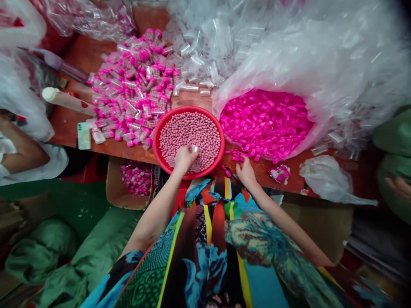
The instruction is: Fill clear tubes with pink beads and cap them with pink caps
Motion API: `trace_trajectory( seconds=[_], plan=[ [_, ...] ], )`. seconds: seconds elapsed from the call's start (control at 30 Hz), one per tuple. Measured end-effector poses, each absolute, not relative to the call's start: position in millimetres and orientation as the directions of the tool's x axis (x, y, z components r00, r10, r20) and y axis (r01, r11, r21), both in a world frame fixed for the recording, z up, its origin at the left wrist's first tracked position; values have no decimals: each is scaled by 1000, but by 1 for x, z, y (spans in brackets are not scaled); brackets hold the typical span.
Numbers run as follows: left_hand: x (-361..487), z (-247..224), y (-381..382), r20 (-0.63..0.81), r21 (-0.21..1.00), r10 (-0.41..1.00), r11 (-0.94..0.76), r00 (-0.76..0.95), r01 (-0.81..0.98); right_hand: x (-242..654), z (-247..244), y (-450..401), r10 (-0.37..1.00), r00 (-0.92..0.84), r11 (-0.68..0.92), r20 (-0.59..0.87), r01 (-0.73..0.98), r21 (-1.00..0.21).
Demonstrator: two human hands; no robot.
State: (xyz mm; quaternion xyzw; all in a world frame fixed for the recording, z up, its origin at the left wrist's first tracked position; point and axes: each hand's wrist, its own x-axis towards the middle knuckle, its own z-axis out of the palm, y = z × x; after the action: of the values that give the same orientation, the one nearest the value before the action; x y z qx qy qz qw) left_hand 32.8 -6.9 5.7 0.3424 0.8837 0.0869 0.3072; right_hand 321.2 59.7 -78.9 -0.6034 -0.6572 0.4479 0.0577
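One clear tube (194, 149) sits in the left hand (185, 158), by pink beads (190, 128).

A smartphone (84, 136) lies at the near edge of the wooden table (68, 122); a co-worker's bent arm (25, 149) shows farther left, and green sacks (99, 244) slump at lower left.

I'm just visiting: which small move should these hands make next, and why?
Probably the right hand should pinch one loose pink cap: its fingertips are right by several, the left hand holds a clear tube at the beads in the red bowl, and the piled tubes nearby wear pink caps.
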Motion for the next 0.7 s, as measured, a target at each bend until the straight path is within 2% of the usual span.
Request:
trace_trajectory(
  seconds=[0.2,0.37,0.47,0.53,0.6,0.7],
  plan=[
    [0,14,-9,-442,377,788,596,-427,709,306,-59,29,753,-274,-157,-598,808,-568],
    [5,-16,26,-458,512,855,477,-242,715,296,-56,22,741,-267,-178,-616,807,-563],
    [2,-24,23,-423,597,882,444,-208,668,295,-49,27,746,-275,-182,-607,792,-582],
    [-4,-23,10,-371,702,897,441,-241,558,296,-39,33,764,-282,-175,-580,775,-607],
    [-6,-20,-6,-318,821,891,430,-323,377,294,-26,41,805,-283,-152,-522,751,-642],
    [-1,-14,-22,-292,915,851,382,-437,133,280,-5,57,862,-313,-80,-398,693,-717]
  ],
)
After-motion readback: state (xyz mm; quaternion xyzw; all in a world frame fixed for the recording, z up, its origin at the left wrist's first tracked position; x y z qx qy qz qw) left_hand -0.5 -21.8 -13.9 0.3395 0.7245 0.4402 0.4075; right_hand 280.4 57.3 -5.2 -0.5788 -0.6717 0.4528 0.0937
